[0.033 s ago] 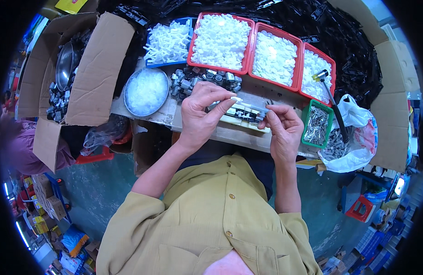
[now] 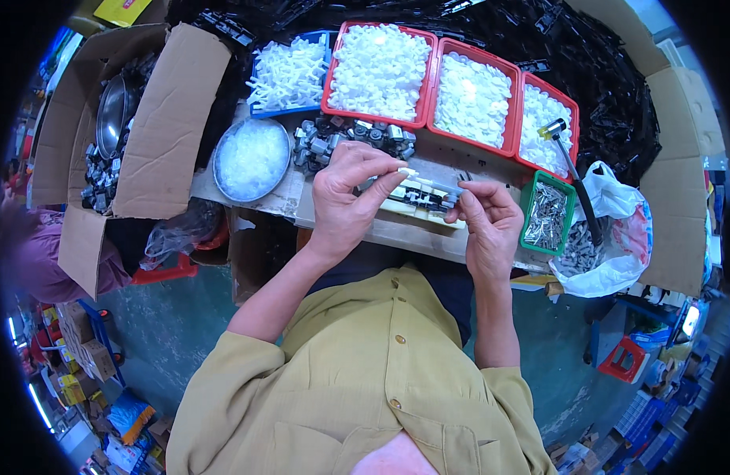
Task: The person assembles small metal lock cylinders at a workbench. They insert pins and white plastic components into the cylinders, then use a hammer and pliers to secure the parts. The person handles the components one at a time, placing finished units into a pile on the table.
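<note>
Nothing is shifting since the earlier frame: both hands are staying over the strip [image 2: 419, 196] on the desk [image 2: 396, 233]. Left hand [image 2: 345, 198] is pinching a white piece [image 2: 408, 171] above the strip; right hand [image 2: 485, 222] is pinching its right end.

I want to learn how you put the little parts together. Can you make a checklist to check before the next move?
1. Left hand pinches a small white piece: ok.
2. Right hand touches the row of parts: ok.
3. White pieces left in the red trays: ok.
4. Green bin holds metal bits: ok.
5. White piece turned the right way: cannot tell.
</note>
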A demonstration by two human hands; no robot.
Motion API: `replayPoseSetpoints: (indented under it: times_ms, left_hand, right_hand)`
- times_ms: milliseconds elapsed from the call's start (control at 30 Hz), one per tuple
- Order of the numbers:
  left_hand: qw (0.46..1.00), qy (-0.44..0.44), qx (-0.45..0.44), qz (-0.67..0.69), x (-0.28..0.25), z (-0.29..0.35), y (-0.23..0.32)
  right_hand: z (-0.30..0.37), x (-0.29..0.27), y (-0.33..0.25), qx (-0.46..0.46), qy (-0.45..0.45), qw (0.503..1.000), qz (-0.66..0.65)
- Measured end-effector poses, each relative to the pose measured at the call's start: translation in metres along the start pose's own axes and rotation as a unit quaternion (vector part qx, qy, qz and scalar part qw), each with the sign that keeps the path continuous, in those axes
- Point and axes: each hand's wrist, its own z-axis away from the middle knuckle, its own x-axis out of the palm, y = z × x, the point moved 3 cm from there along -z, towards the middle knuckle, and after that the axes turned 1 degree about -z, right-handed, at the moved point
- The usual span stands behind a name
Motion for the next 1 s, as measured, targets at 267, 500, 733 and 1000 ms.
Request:
replayPoseSetpoints:
  times_ms: [267, 500, 733, 1000]
  left_hand:
    - [0.993, 0.002, 0.094, -0.072, 0.018, 0.006, 0.007]
    - [0.990, -0.076, 0.033, -0.115, 0.025, 0.006, 0.005]
    - [0.966, -0.122, 0.089, -0.209, 0.047, 0.017, -0.013]
    - [0.968, -0.122, 0.070, -0.208, 0.051, 0.017, -0.015]
  right_hand:
    - [0.001, -0.014, 0.006, 0.118, -0.007, 0.987, -0.112]
    - [0.003, -0.040, -0.001, 0.072, 0.015, 0.997, 0.031]
    - [0.007, -0.059, 0.011, 0.110, 0.041, 0.986, 0.114]
    - [0.003, -0.053, 0.021, 0.137, 0.031, 0.981, 0.134]
